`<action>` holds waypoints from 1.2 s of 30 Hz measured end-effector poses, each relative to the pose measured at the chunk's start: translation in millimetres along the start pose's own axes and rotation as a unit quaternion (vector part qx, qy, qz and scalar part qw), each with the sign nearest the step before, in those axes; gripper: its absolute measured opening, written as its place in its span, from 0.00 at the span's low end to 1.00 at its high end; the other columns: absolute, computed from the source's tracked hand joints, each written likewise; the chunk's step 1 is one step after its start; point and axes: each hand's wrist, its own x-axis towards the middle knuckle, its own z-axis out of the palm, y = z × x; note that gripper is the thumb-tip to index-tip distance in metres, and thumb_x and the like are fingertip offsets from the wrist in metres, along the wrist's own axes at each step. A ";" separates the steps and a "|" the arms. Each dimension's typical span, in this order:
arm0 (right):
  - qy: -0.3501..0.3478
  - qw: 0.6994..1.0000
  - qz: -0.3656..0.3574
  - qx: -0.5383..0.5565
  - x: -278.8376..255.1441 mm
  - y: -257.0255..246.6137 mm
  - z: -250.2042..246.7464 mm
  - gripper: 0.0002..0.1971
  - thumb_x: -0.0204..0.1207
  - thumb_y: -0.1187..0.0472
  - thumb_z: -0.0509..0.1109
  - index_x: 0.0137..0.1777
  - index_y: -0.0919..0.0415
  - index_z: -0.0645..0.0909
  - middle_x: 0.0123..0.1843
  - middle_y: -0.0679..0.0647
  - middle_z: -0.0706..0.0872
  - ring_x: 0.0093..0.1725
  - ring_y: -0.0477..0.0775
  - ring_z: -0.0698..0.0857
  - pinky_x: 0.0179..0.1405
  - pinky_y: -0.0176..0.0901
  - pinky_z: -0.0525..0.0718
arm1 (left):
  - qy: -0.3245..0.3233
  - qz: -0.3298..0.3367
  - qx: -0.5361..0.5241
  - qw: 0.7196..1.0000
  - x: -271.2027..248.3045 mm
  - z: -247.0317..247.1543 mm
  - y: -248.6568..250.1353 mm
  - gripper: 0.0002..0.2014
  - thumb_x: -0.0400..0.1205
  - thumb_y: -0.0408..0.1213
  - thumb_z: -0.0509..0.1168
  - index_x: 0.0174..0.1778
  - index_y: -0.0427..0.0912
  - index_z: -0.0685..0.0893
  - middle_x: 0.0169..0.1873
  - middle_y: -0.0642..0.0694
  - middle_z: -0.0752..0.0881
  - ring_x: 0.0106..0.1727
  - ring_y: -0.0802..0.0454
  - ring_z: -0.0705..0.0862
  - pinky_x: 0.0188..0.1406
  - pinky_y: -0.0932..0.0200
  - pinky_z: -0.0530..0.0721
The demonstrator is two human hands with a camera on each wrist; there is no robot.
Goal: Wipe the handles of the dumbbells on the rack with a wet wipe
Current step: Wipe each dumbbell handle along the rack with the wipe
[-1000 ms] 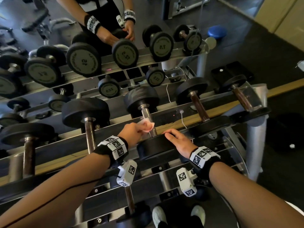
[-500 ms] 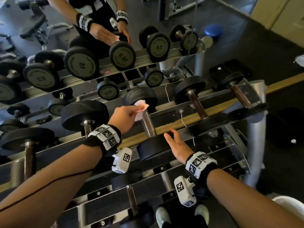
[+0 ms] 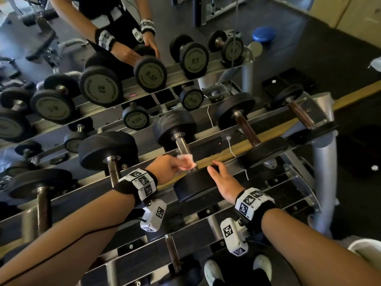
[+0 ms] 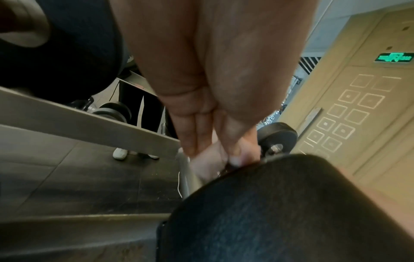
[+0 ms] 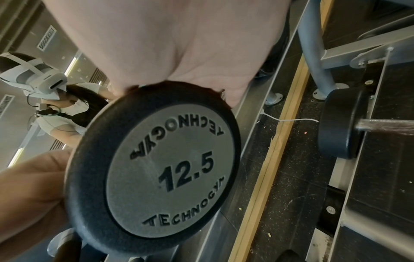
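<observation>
wet wipe [image 3: 186, 162] pinched by left hand [image 3: 169, 167], on dumbbell handle [image 3: 182, 146]

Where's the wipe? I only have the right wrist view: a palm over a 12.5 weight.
Observer: The left hand pinches the wipe against the handle, close to that weight.
Operator: Right hand gripping?
Observer: No. The right hand lies on the weight, fingers straight.
Operator: Lifted off?
Observer: No, both ends seem to sit on the rack.
</observation>
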 end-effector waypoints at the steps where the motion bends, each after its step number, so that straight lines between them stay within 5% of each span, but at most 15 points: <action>1: 0.001 1.000 -0.001 -0.003 -0.5 -0.4 0.2 0.27 0.86 0.40 0.54 0.82 0.49 0.60 0.81 0.53 0.68 0.77 0.52 0.69 0.68 0.40 0.63 | -0.027 -0.001 -0.012 1.000 -1.6 -3.2 -0.2 0.12 0.85 0.36 0.67 0.59 0.56 0.90 0.57 0.56 0.89 0.58 0.65 0.84 0.68 0.63 0.74; 3: 0.002 1.000 -0.001 -0.006 -1.0 -0.7 0.2 0.27 0.86 0.40 0.53 0.81 0.49 0.60 0.81 0.54 0.68 0.74 0.50 0.70 0.67 0.40 0.63 | -0.031 -0.027 -0.030 0.999 -2.4 -10.9 -1.7 0.11 0.84 0.33 0.67 0.59 0.48 0.91 0.54 0.51 0.90 0.56 0.56 0.87 0.66 0.58 0.79; 7: -0.004 1.000 -0.001 0.000 0.0 0.2 -0.5 0.26 0.85 0.39 0.54 0.80 0.47 0.61 0.78 0.52 0.70 0.66 0.44 0.69 0.66 0.41 0.65 | 0.213 -0.164 -0.103 0.958 5.4 -27.8 -9.9 0.12 0.86 0.39 0.64 0.62 0.49 0.90 0.48 0.44 0.92 0.50 0.48 0.89 0.53 0.55 0.86; 9: -0.004 1.000 0.001 0.001 0.1 0.7 -0.8 0.25 0.85 0.38 0.54 0.79 0.46 0.62 0.77 0.52 0.71 0.66 0.45 0.69 0.66 0.42 0.65 | 0.257 -0.202 -0.181 0.927 11.8 -26.5 -10.5 0.13 0.85 0.42 0.65 0.63 0.48 0.89 0.49 0.43 0.92 0.51 0.46 0.89 0.54 0.53 0.88; 12: 0.000 1.000 -0.002 0.005 -0.6 0.5 -1.2 0.23 0.85 0.39 0.54 0.77 0.45 0.64 0.76 0.51 0.72 0.65 0.45 0.70 0.64 0.40 0.65 | 0.255 -0.216 -0.259 0.906 22.1 -10.7 -4.5 0.13 0.84 0.45 0.68 0.62 0.48 0.90 0.52 0.43 0.92 0.57 0.45 0.88 0.65 0.46 0.85; 17: -0.011 1.000 0.004 -0.007 0.2 0.4 -2.6 0.24 0.85 0.39 0.54 0.78 0.46 0.63 0.77 0.52 0.71 0.67 0.48 0.71 0.64 0.41 0.65 | 0.193 -0.172 -0.316 0.913 25.1 26.1 5.1 0.11 0.84 0.38 0.68 0.61 0.45 0.89 0.55 0.42 0.91 0.59 0.41 0.88 0.66 0.40 0.84; 21: -0.004 1.000 0.001 0.006 -1.2 -2.0 -2.3 0.22 0.86 0.41 0.54 0.77 0.47 0.64 0.76 0.54 0.73 0.66 0.48 0.71 0.64 0.41 0.65 | 0.173 -0.189 -0.372 0.892 15.0 36.8 -0.2 0.07 0.82 0.41 0.73 0.54 0.50 0.93 0.57 0.39 0.91 0.61 0.42 0.87 0.69 0.42 0.82; 25: -0.013 1.000 0.004 0.019 -3.2 -4.1 -3.0 0.20 0.86 0.42 0.54 0.75 0.45 0.65 0.75 0.55 0.74 0.70 0.53 0.74 0.66 0.44 0.69 | 0.114 -0.192 -0.393 0.892 6.5 35.8 -4.4 0.07 0.80 0.33 0.73 0.44 0.48 0.95 0.48 0.44 0.93 0.54 0.47 0.90 0.62 0.50 0.86; 28: -0.017 1.000 0.004 0.022 -3.4 -4.8 -4.3 0.21 0.87 0.43 0.54 0.76 0.46 0.64 0.75 0.56 0.74 0.72 0.56 0.74 0.67 0.43 0.69 | 0.163 -0.234 -0.457 0.842 12.9 23.6 -11.9 0.12 0.82 0.23 0.65 0.48 0.40 0.93 0.43 0.37 0.91 0.38 0.46 0.91 0.41 0.53 0.90; 32: -0.027 1.000 0.002 0.014 -3.1 -3.7 -6.4 0.23 0.86 0.42 0.54 0.78 0.47 0.62 0.75 0.56 0.74 0.73 0.56 0.74 0.70 0.45 0.70 | 0.264 -0.221 -0.507 0.790 27.3 17.3 -11.6 0.08 0.85 0.38 0.68 0.44 0.51 0.91 0.39 0.45 0.93 0.42 0.50 0.92 0.39 0.58 0.90; 36: -0.033 0.999 -0.003 0.006 -1.1 -1.8 -7.5 0.23 0.86 0.41 0.54 0.78 0.46 0.62 0.76 0.55 0.73 0.73 0.54 0.74 0.71 0.45 0.70 | 0.246 -0.203 -0.473 0.821 40.4 31.2 -3.0 0.10 0.84 0.42 0.69 0.60 0.50 0.90 0.52 0.44 0.92 0.55 0.46 0.90 0.62 0.47 0.87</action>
